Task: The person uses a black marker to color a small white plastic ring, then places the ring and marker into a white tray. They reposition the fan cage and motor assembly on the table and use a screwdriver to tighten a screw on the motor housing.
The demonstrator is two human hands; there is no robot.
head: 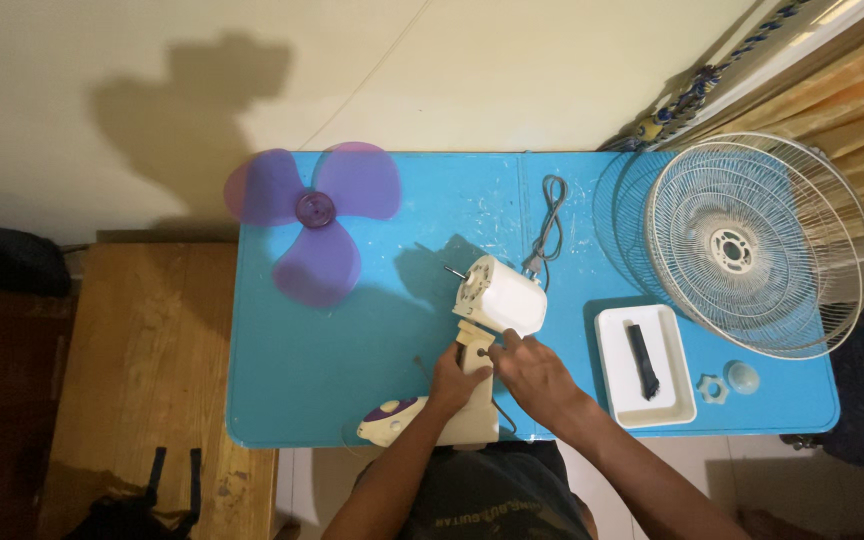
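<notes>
Simply white, bladeless fan body (pixel 497 295).

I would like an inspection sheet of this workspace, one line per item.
Surface: blue table, stained.
Job's things: white fan motor housing on cream neck, shaft bare.
Clutter: purple three-blade fan blade; wire fan guards; white tray holding dark tool; two small plastic nuts.
Grippers: left hand grips neck; right hand touches housing.
Cables: grey power cord, coiled.
Surroundings: wooden bench, curtain.

Bare tabletop (pixel 352 350) left of fan motor (pixel 502 293)
</notes>
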